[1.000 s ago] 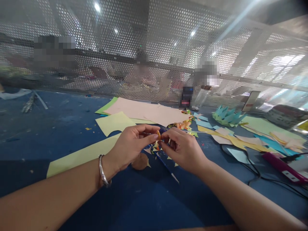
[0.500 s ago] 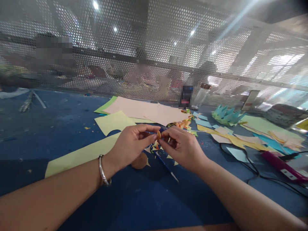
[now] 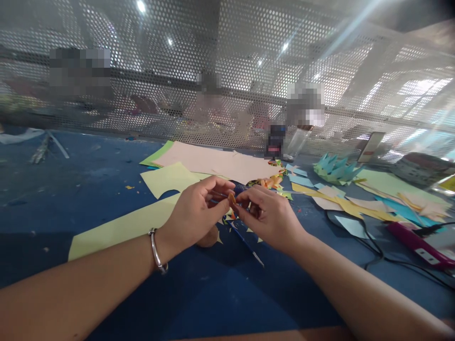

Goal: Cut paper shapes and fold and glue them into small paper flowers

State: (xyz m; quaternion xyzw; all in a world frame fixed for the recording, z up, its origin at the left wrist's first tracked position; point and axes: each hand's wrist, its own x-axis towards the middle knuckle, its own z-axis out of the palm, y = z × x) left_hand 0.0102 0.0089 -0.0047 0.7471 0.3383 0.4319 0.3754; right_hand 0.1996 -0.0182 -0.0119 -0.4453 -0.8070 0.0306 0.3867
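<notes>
Between the fingertips of my left hand (image 3: 197, 208) and my right hand (image 3: 268, 215) is a small orange-brown curled piece (image 3: 232, 198), too small to make out exactly. Both hands pinch it over the middle of the blue table. A silver bracelet circles my left wrist. Partly hidden below my left hand lies a round brown disc (image 3: 208, 238). Small cut paper scraps (image 3: 231, 217) lie under the fingers, and a thin blue stick-like tool with a pale tip (image 3: 249, 246) rests on the table below them.
Pale yellow sheets (image 3: 121, 225) and a pink sheet (image 3: 209, 161) lie left and behind. A blue-green folded paper crown shape (image 3: 336, 170), paper strips (image 3: 351, 206), black cable and a magenta power strip (image 3: 419, 244) are on the right. A perforated metal screen (image 3: 159, 94) rises behind.
My left hand has shifted slightly right and up, its fingers curling more around the small piece and covering more of the brown disc. The piece is tilted differently. My right hand has barely moved.
</notes>
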